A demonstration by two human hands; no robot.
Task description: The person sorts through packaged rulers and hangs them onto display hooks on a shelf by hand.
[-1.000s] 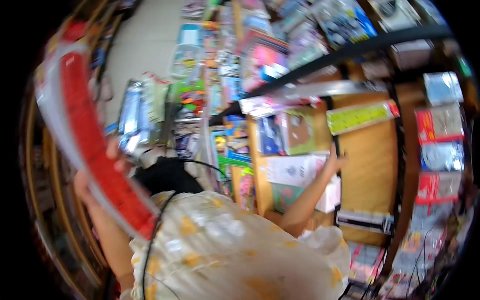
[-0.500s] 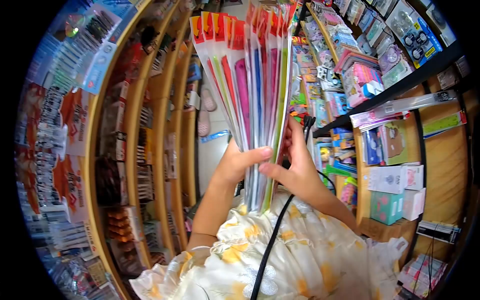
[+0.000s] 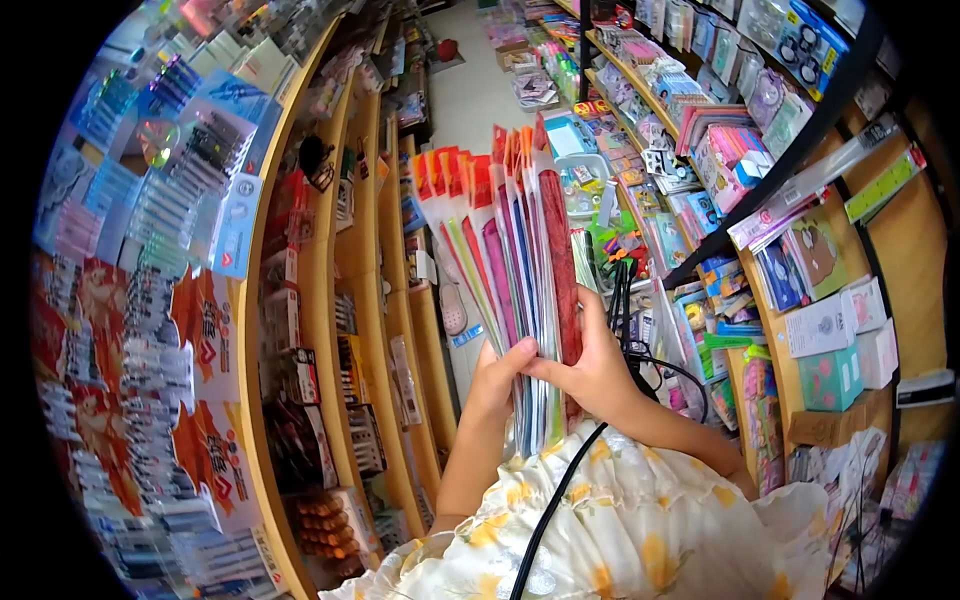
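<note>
**Two Hands Hold a Bundle of Slim Packets [image 3: 515,270] Between Shop Shelves**

Wooden shelves [image 3: 375,235] run down the left half of the frame, with a pen display [image 3: 185,175] at the upper left. On the right side, a second set of shelves [image 3: 850,235] carries stationery, and a black post [image 3: 790,155] slants across it. A pale floor [image 3: 465,95] shows at the upper middle. The person's cream dress [image 3: 640,520], patterned with yellow, fills the bottom of the frame.

The bundle of slim packets stands at the centre, its lower end against or just above the dress. The clear sleeves fan out toward the top, showing red and orange tabs and strips of green, purple, blue and white; a dark red strip [image 3: 562,270] lies along the right edge.

The left hand [image 3: 500,378] closes around the bundle's left side, and the right hand [image 3: 592,362] around its right side. Both thumbs lie across the front, their tips touching or nearly so.

A black cord [image 3: 545,515] crosses the dress. A small green box [image 3: 830,380] sits at the right, and a pink slipper [image 3: 455,310] lies left of the bundle.
</note>
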